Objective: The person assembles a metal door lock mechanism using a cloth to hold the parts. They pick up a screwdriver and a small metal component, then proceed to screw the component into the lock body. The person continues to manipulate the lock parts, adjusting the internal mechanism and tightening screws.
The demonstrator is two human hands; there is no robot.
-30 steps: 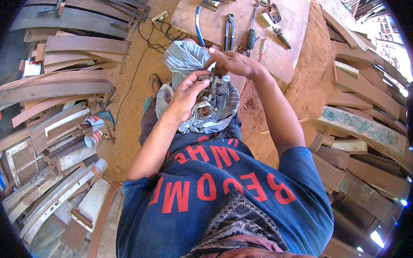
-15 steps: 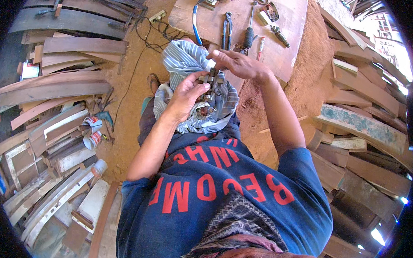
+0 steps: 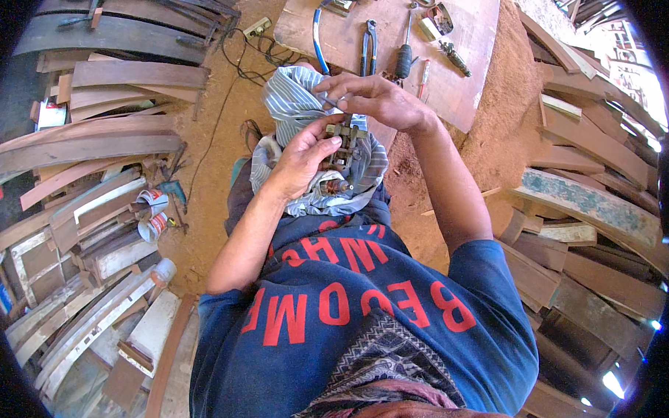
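Note:
My left hand (image 3: 303,157) grips a small dark metal clamp (image 3: 344,137) with crossbars, its thumb lying along the near side. Over the clamp's far end is my right hand (image 3: 381,100), its fingers bent together around what looks like a thin dark rod, mostly hidden. Below the clamp, a rounded part with a coppery band and a shaft tip (image 3: 337,186) lies against the cloth. A blue-and-white striped cloth (image 3: 290,100) is bunched in my lap, under both hands.
Ahead lies a wooden board (image 3: 386,8) bearing pincers (image 3: 369,45), a screwdriver (image 3: 404,55), a blue-handled bar (image 3: 317,40) and a metal tool part (image 3: 454,59). Stacked planks (image 3: 82,148) line the left, more timber (image 3: 585,207) the right. A black cable (image 3: 230,61) crosses the sawdust floor.
My right hand has shifted slightly left across the clamp's far end, and its fingers are more bent. The left hand keeps its grip, almost unmoved.

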